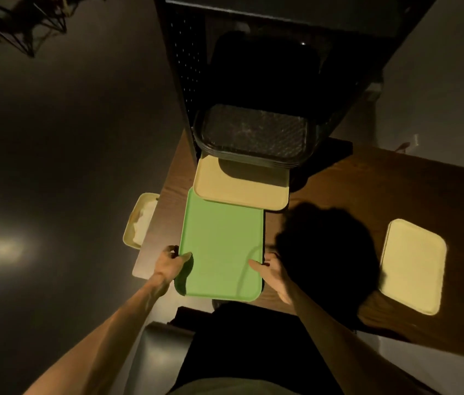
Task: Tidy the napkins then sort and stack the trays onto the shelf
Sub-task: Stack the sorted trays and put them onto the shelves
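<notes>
I hold a green tray (220, 243) flat in front of me, my left hand (172, 262) gripping its left edge and my right hand (270, 266) its right edge. Its far end slips under a pale yellow tray (239, 192) that juts out from a lower level of the dark shelf unit (185, 89). Above the yellow tray a stack of dark textured trays (256, 135) sits on the shelf. Another black tray (267, 58) lies deeper in the shelf. A separate pale yellow tray (413, 266) rests on the wooden table (367, 189) to my right.
A pale yellow tray holding crumpled white napkins (141, 220) hangs over the table's left edge. The floor at left is dark with a bright light reflection. A dark wire object lies at the top left. The room is dim.
</notes>
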{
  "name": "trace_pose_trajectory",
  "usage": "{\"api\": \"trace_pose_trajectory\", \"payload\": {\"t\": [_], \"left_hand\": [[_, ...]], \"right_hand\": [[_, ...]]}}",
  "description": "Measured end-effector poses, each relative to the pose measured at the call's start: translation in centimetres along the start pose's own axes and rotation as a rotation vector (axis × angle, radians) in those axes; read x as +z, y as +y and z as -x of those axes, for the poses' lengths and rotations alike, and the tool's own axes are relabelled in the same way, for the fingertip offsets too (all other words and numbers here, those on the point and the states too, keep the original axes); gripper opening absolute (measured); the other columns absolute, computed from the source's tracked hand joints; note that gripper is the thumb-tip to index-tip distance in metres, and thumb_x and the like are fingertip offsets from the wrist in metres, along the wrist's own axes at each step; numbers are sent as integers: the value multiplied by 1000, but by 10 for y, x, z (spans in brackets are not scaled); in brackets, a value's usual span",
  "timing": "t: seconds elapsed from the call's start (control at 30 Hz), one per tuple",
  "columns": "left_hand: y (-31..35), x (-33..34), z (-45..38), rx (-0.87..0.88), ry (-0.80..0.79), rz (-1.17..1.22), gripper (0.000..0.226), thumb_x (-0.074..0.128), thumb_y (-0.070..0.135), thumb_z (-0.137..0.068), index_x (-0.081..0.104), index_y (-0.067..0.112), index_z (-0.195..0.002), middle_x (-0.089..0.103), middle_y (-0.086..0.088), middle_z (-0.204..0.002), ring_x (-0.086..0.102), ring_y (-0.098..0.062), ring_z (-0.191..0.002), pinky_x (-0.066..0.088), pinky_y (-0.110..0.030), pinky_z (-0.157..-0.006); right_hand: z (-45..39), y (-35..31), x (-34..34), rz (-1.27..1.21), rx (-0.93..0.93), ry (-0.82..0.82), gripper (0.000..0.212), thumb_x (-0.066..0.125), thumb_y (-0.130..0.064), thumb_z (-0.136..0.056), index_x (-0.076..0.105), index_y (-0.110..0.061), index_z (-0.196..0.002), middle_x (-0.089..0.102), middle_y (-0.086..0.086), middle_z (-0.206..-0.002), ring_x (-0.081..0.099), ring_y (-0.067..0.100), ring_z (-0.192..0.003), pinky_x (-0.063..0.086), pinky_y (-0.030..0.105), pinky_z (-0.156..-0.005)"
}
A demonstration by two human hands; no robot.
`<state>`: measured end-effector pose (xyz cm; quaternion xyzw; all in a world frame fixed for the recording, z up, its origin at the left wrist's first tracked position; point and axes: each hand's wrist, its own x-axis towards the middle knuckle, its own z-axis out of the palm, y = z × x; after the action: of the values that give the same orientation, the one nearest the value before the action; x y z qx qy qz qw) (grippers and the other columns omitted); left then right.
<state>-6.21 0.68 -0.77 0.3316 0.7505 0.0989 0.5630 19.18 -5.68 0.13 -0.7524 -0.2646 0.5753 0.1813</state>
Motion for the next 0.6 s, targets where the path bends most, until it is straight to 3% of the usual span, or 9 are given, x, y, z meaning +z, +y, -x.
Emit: {"api": "trace_pose_trajectory", "payload": {"t": [0.1,0.13,0.23,0.3,0.4,0.47,0.53,0.6], "left_hand": [[-6,2,-5,-12,-28,-7,41,65,27,-93,56,2,-125,67,-12,-109,63,-26,-94,53,-34,-79],[-9,2,-6,-15,-32,-3,42,65,29,-93,57,1,-124,68,-12,-105,63,-25,-90,52,-30,-72],[-16,1,-7,-32,-71,-12,46,67,36,-91,57,2,-121,66,-11,-99,63,-22,-81,51,-28,-61],[-18,-1,-5,-51,-130,-37,48,68,42,-89,61,2,-114,67,-10,-97,62,-21,-80,54,-30,-72],[-24,-8,5,-87,-234,-55,52,72,54,-81,65,6,-99,71,-6,-98,65,-20,-87,51,-31,-82],[-34,-10,17,-111,-310,-12,61,74,60,-74,65,10,-109,72,-4,-108,66,-21,-102,49,-33,-88],[-43,-9,29,-144,-391,73,67,75,59,-72,65,13,-118,73,-5,-114,67,-25,-109,52,-39,-94],[-51,-10,38,-169,-453,161,71,80,57,-70,66,11,-123,73,-8,-118,68,-28,-112,51,-45,-101]], "right_hand": [[-11,9,14,10,38,33,50,67,-49,-80,62,-11,-112,70,2,-113,67,18,-100,54,36,-95],[-9,7,16,6,27,31,52,67,-51,-80,61,-11,-112,68,0,-114,65,18,-102,52,34,-95],[2,-3,9,-138,126,-56,22,66,-32,-91,61,-16,-106,67,-4,-102,63,9,-87,48,21,-72],[1,-3,2,-190,173,-171,23,66,-35,-91,64,-20,-108,69,-8,-103,61,1,-85,45,18,-65],[1,-2,-2,-242,146,-245,34,67,-45,-84,65,-27,-112,69,-12,-114,63,-2,-88,49,17,-72],[10,5,-7,-271,112,-225,49,69,-52,-78,66,-21,-115,71,-5,-114,67,4,-91,54,29,-84],[26,6,-13,-321,139,-296,58,73,-56,-76,64,-18,-120,70,2,-117,68,19,-104,50,46,-100],[41,-2,-17,-219,172,-302,85,69,-68,-74,52,-14,-136,60,10,-134,58,28,-122,41,48,-109]]}}
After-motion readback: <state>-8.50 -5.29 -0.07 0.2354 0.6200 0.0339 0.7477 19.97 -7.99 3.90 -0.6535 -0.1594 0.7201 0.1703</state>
